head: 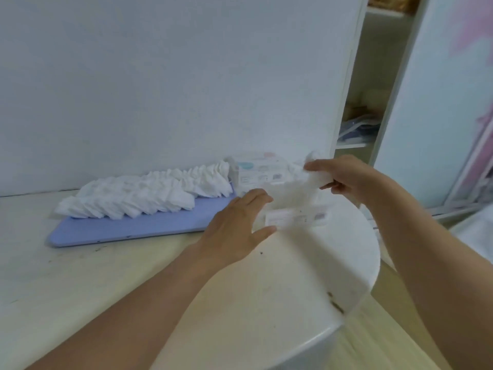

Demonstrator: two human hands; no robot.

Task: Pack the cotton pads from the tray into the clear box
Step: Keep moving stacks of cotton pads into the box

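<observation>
One view only, from the head camera, and it is somewhat blurred. Many cotton pads [149, 193] lie in an overlapping row along the far edge of the lilac tray [128, 229], against the wall. The clear box [282, 198] stands just beside the tray's right end, already holding white pads; its labels are unreadable.

The right hand [344, 177] pinches a small stack of pads [317, 177] between thumb and fingers above the box. The left hand [240, 225] has fingers straight and fairly wide, resting against the box's near left side, apparently steadying it.

Handling judgement: the pads look light, soft and compressible, liable to fan out or shed from a loose hold. A firm pinch across the flat faces of a stack, near its middle, seems best. The box looks light and thin-walled, so bracing it is prudent.

The table [80, 284] is off-white with a rounded corner and carries dark specks and a chipped edge. Behind is a plain white wall [160, 76]; to the right, open shelving [357, 124] and a pale wooden floor [386, 343].
</observation>
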